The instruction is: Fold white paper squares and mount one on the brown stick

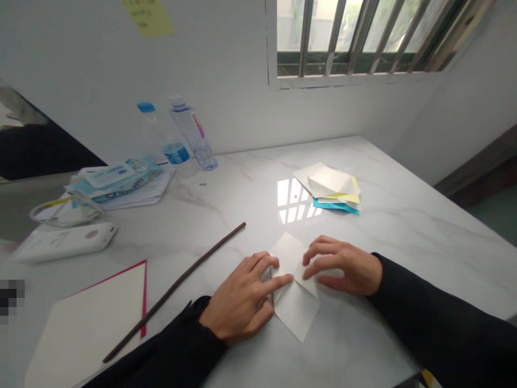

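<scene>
Left hand presses folded white paper flat, right hand fingertips on its edge, neither gripping, dark stick left of it.

The single head-worn camera looks forward and down from above and behind the person's fingers, close to them. It faces across the marble surface toward a barred window beyond the fingers.
</scene>
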`<move>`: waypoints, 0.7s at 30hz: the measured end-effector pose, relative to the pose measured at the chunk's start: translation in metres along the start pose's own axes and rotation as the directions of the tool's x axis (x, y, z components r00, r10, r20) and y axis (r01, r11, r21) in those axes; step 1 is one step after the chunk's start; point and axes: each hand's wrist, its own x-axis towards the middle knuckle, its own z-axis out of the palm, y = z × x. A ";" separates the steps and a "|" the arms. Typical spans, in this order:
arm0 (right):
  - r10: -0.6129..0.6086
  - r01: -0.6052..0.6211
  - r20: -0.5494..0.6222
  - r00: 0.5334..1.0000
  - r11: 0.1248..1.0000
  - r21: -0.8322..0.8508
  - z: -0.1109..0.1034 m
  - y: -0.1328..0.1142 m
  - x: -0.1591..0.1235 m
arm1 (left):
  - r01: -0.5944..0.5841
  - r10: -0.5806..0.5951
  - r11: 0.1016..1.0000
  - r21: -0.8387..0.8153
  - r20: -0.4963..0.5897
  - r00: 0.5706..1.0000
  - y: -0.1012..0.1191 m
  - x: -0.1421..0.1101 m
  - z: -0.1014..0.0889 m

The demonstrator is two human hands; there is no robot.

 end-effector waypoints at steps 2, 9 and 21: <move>-0.015 0.017 0.037 0.999 0.999 -0.045 0.007 -0.009 -0.014 | 0.017 -0.016 1.000 -0.009 0.022 1.000 0.000 0.000 -0.002; -0.146 0.114 -0.129 0.981 0.968 -0.223 0.037 -0.017 -0.033 | 0.030 -0.030 1.000 -0.008 0.033 0.999 0.003 -0.001 -0.003; -0.268 0.240 -0.045 0.962 0.915 -0.324 0.027 0.004 -0.019 | 0.067 -0.066 0.998 0.011 -0.071 0.995 0.001 0.005 -0.004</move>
